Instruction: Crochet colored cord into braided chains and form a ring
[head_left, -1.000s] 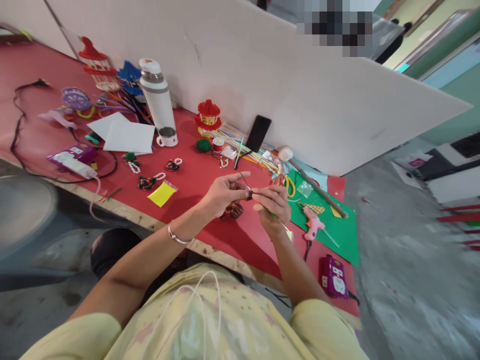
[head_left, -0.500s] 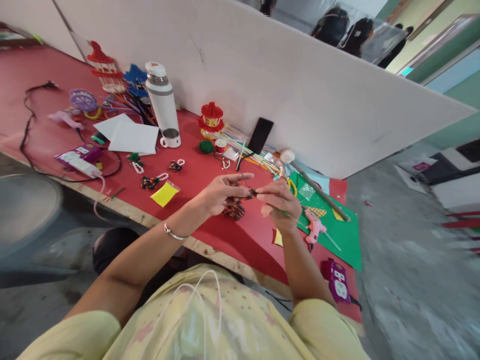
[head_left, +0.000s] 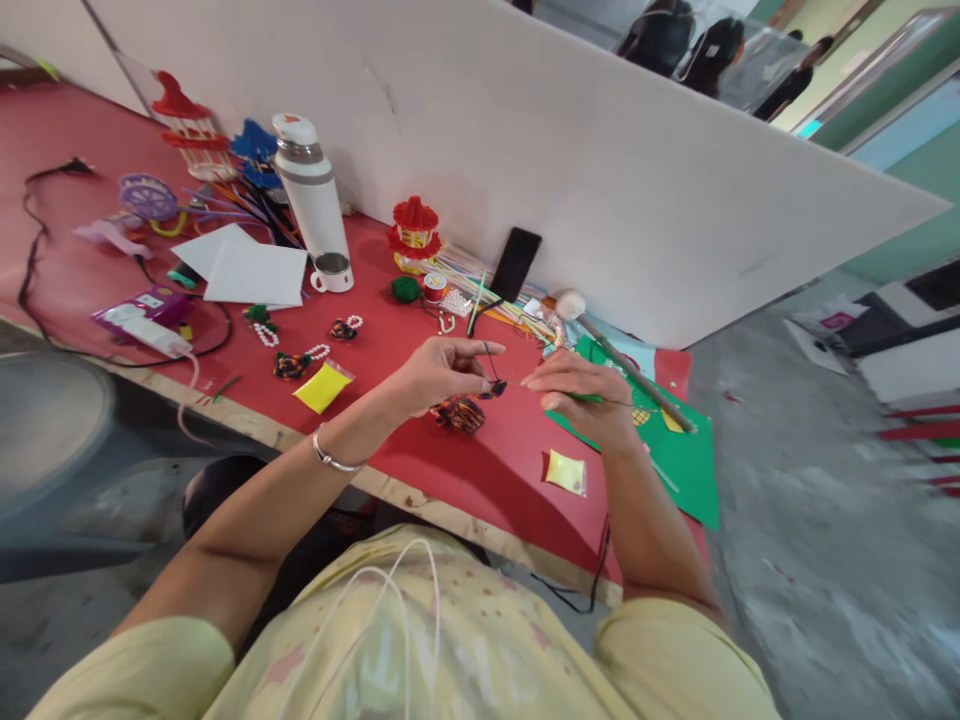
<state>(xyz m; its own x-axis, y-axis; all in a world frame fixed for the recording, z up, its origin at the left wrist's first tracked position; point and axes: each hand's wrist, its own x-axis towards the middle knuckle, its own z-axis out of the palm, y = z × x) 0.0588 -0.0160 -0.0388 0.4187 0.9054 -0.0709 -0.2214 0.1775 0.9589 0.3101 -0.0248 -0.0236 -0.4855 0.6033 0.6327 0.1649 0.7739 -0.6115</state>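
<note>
My left hand (head_left: pixel 439 378) is closed in a pinch on a small dark crochet piece (head_left: pixel 493 389), with a strand of yarn looped over the raised index finger. Beneath it lies a bundle of multicoloured yarn (head_left: pixel 461 414) on the red table. Off to the right, my right hand (head_left: pixel 589 395) grips a thin crochet hook (head_left: pixel 594 398) with a green part showing between the fingers. The hook's tip points at the crochet piece, a small gap apart from it. Fingers hide much of the hook.
On the red table (head_left: pixel 495 500) stand a white flask (head_left: pixel 311 200), a cup (head_left: pixel 332 272) and a red pipe-cleaner ornament (head_left: pixel 415 232). A phone (head_left: pixel 516 264) leans on the white partition (head_left: pixel 600 180). Yellow packets (head_left: pixel 322 386), beaded yarn pieces (head_left: pixel 291 365) and a green sheet (head_left: pixel 697 470) lie around.
My right hand has moved right, drawing the hook away from the crochet piece. My left hand keeps its pinch. The view has shifted slightly, and the pale yellow packet near my right wrist shows more fully.
</note>
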